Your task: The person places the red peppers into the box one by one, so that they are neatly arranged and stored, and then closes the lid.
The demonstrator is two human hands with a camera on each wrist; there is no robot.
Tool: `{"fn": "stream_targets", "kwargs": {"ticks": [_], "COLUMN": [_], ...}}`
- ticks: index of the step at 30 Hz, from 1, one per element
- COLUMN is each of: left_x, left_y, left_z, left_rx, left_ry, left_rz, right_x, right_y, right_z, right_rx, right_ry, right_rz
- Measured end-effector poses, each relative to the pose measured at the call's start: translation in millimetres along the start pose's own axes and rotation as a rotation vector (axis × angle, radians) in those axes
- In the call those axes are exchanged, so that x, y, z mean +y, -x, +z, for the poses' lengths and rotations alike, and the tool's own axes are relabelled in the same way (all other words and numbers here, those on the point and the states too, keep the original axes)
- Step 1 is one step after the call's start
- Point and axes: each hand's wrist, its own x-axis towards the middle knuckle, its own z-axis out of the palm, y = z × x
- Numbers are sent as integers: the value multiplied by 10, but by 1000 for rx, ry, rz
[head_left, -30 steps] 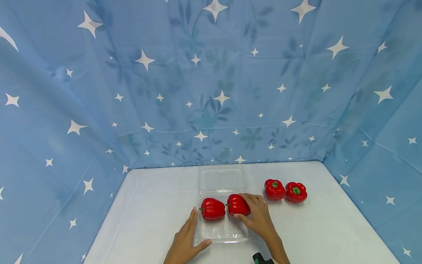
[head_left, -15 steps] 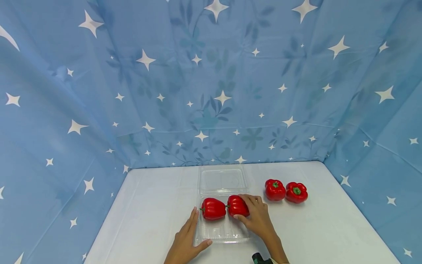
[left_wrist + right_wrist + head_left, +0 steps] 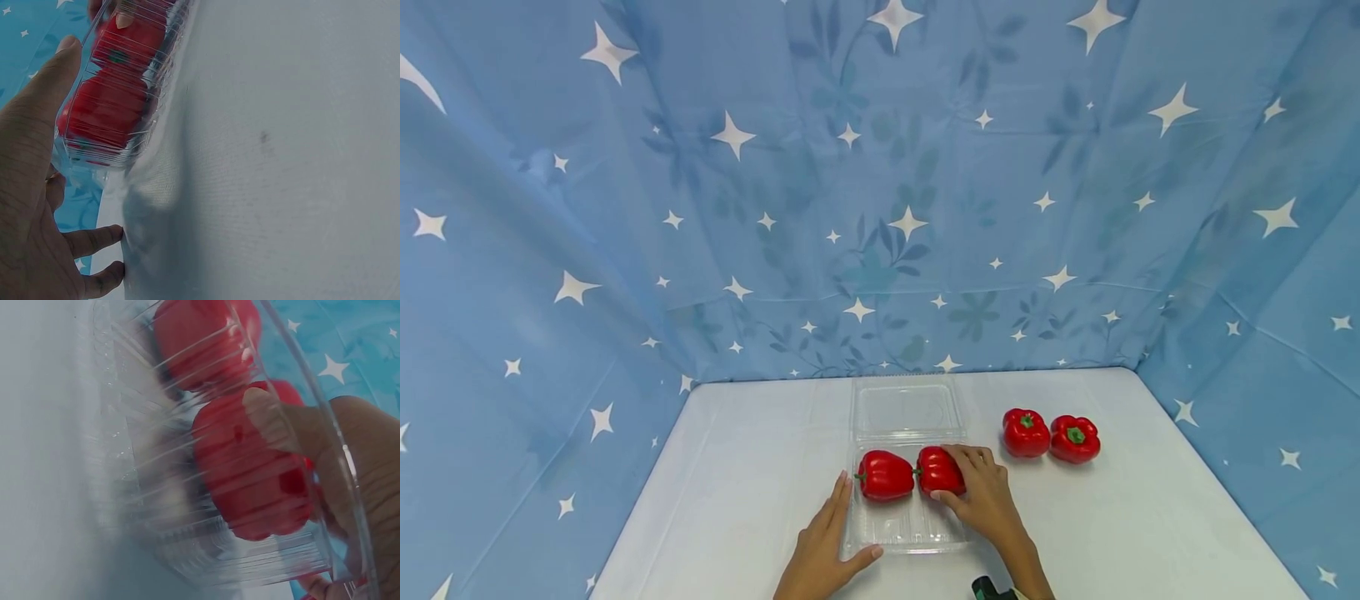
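Note:
A clear plastic clamshell container [image 3: 895, 532] lies open on the table, its lid [image 3: 904, 408] folded back toward the curtain. Inside its far half, a red bell pepper [image 3: 886, 476] lies on its side at the left. To its right is a second red bell pepper [image 3: 938, 471], which my right hand [image 3: 988, 492] grips between thumb and fingers. Through the clear wall in the right wrist view, the thumb presses on this gripped pepper [image 3: 250, 469]. My left hand [image 3: 820, 542] rests at the container's left side, fingers straight and thumb at the near left corner.
Two more red bell peppers, one [image 3: 1026, 432] beside the other [image 3: 1074, 439], stand stem up on the white table [image 3: 1150, 517] right of the container. A blue star-patterned curtain [image 3: 880, 208] surrounds the table's back and sides.
My right hand has shifted slightly toward me and left, with the gripped pepper lowering into the container beside the first. The left hand has stayed in place.

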Motion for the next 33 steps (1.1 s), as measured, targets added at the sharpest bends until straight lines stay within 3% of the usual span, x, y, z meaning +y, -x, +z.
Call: {"fn": "stream_targets", "kwargs": {"ticks": [14, 33], "left_x": [22, -7], "left_y": [-3, -4], "left_z": [-21, 10], "left_rx": [7, 25], "left_ry": [-4, -9], "left_rz": [5, 23], "right_x": [19, 29], "right_y": [12, 22], "right_z": [5, 40], "right_rx": [-4, 36], "right_ry": [-52, -16], "right_rz": [15, -4]}}
